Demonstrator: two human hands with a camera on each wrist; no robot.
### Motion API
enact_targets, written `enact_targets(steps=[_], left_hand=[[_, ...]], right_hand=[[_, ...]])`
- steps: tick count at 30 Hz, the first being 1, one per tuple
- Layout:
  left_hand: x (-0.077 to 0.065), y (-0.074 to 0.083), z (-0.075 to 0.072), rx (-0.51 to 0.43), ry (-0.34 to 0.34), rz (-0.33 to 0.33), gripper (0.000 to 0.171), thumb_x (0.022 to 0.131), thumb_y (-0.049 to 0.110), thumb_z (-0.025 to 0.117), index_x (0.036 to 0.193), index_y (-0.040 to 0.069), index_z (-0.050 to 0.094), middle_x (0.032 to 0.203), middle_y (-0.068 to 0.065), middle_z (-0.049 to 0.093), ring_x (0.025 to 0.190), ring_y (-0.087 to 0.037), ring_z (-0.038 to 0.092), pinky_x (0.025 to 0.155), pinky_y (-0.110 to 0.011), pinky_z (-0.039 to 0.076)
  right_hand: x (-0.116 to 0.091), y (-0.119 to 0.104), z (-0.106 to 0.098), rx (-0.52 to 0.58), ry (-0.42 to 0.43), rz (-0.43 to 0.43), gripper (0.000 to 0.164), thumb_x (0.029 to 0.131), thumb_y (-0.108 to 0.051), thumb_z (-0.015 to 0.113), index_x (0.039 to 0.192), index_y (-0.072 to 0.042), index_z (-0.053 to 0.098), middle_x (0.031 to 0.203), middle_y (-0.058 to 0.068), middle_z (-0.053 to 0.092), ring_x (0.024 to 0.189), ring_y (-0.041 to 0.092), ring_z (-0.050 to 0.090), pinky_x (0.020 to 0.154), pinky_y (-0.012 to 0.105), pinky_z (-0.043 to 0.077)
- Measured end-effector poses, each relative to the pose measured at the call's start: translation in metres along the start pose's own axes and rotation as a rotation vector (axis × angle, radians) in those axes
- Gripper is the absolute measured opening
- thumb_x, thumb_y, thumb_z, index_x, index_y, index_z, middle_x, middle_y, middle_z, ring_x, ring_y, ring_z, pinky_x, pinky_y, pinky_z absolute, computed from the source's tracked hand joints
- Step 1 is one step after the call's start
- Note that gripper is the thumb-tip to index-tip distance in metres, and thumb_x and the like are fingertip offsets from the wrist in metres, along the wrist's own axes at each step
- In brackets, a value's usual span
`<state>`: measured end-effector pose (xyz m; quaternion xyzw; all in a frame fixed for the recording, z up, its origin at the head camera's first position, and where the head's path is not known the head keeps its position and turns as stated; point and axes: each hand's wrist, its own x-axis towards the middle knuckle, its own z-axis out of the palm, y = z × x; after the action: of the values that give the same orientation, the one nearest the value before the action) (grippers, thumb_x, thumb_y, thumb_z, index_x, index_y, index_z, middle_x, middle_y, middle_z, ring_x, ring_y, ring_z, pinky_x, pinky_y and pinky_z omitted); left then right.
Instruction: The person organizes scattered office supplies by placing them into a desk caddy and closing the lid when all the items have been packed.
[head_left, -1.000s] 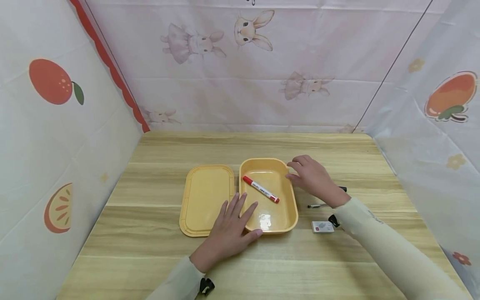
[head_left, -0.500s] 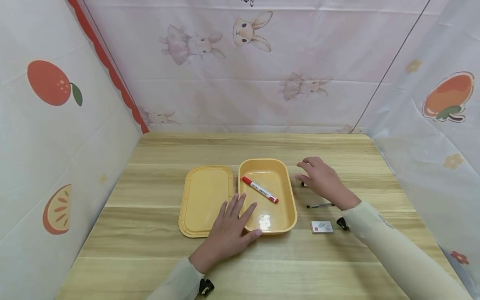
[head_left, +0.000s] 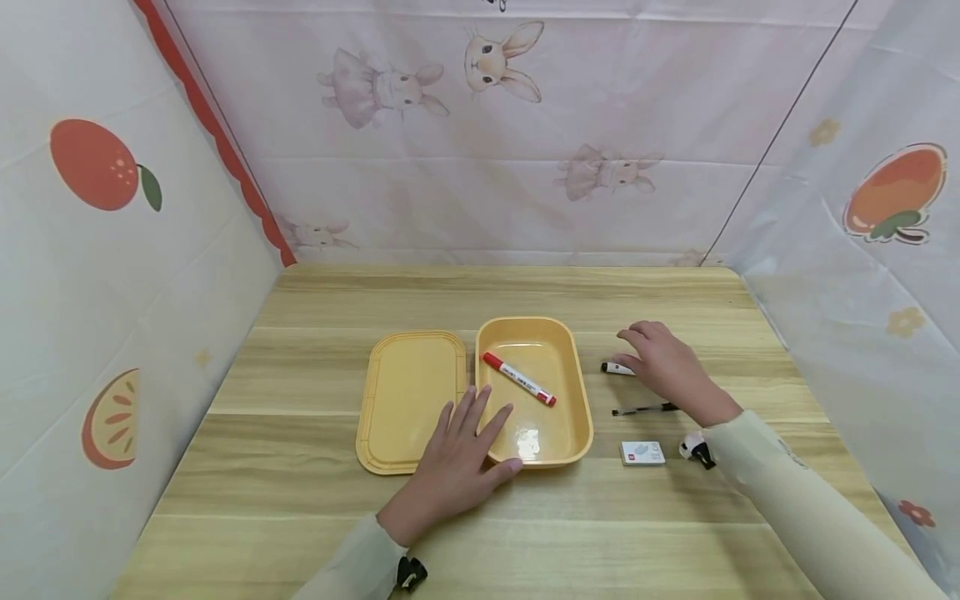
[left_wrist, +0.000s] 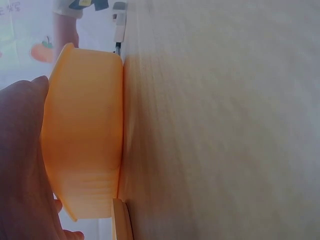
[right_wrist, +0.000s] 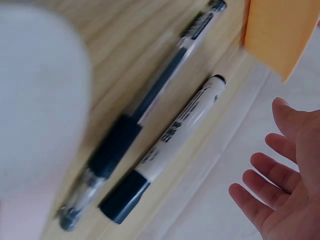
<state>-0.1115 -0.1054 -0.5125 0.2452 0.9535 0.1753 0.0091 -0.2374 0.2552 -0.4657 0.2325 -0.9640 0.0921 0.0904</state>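
My left hand [head_left: 453,462] rests with spread, straight fingers on the near-left rim of a yellow plastic box [head_left: 583,408]. Inside the box lies a red-capped white marker [head_left: 519,379]. To the right of the box, my right hand [head_left: 667,362] is above the table with relaxed, slightly bent fingers and nothing in them. Partly beneath it in the head view is a black-and-white marker [head_left: 617,368]; the right wrist view shows this whiteboard marker [right_wrist: 180,130] whole, beside a clear gel pen [right_wrist: 160,85] with a black grip. The fingers are apart from both.
The yellow lid [head_left: 412,400] lies flat, left of the box. A small white packet [head_left: 642,453] with a red mark sits at the right, near a whitish thing [head_left: 688,446] partly hidden by the wrist. Printed cloth walls [head_left: 480,167] enclose the wooden table [head_left: 525,533].
My right hand has moved right, away from the box's right rim, and now hovers by the black-and-white marker, which has come into view. My left hand stays on the box.
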Motion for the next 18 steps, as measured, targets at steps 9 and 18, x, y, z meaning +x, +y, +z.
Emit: enact_targets(steps=[9,18], left_hand=[[0.001,0.000,0.001,0.000,-0.007,-0.005,0.080,0.098,0.078,0.025,0.164,0.033,0.022,0.173,-0.002,-0.002,0.158,-0.023,-0.009,0.125,-0.054,0.001],[0.000,0.000,0.000,0.004,-0.010,-0.006,0.079,0.098,0.077,0.025,0.164,0.033,0.022,0.173,-0.004,0.000,0.158,-0.022,-0.010,0.125,-0.053,0.002]], right_hand=[[-0.014,0.014,0.002,-0.004,-0.011,0.021,0.041,0.097,-0.022,0.072,0.126,0.005,0.065,0.121,0.023,0.064,0.117,0.041,0.057,0.094,0.056,0.052],[-0.029,0.027,0.008,0.023,-0.002,0.026,0.037,0.098,-0.020,0.071,0.124,0.005,0.066,0.120,0.024,0.065,0.115,0.043,0.058,0.093,0.057,0.051]])
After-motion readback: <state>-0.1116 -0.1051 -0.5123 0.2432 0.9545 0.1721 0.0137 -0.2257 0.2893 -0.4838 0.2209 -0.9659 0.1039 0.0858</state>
